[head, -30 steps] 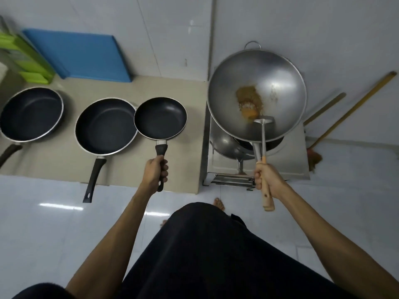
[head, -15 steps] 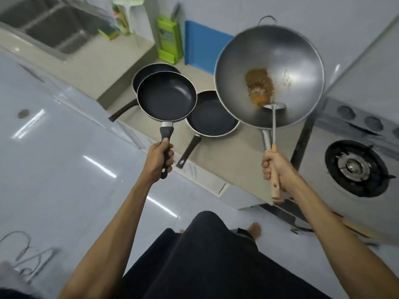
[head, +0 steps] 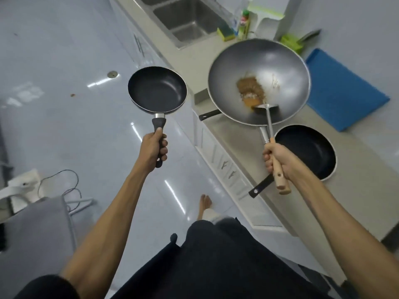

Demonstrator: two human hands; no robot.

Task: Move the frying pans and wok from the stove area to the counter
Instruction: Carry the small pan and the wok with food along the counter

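My left hand (head: 153,148) grips the black handle of a small black frying pan (head: 157,90), held level over the floor, left of the counter. My right hand (head: 275,157) holds the wooden handle of a steel wok (head: 278,67) with a brown patch of residue and a metal spatula (head: 266,111) lying in it; the wok hangs above the beige counter (head: 244,143). A larger black frying pan (head: 306,151) rests on the counter under my right wrist. Another pan is mostly hidden beneath the wok; only its black handle (head: 209,115) sticks out.
A steel sink (head: 190,17) is set in the counter at the top, with a sponge and bottles (head: 243,24) beside it. A blue cutting board (head: 343,91) leans at the right. White cabinets run below the counter. Cables and a grey cloth lie on the floor at left.
I have turned left away from the stove, which has left the view. Both hands carried the small pan and the wok along the counter toward the sink; the small pan is over the floor.
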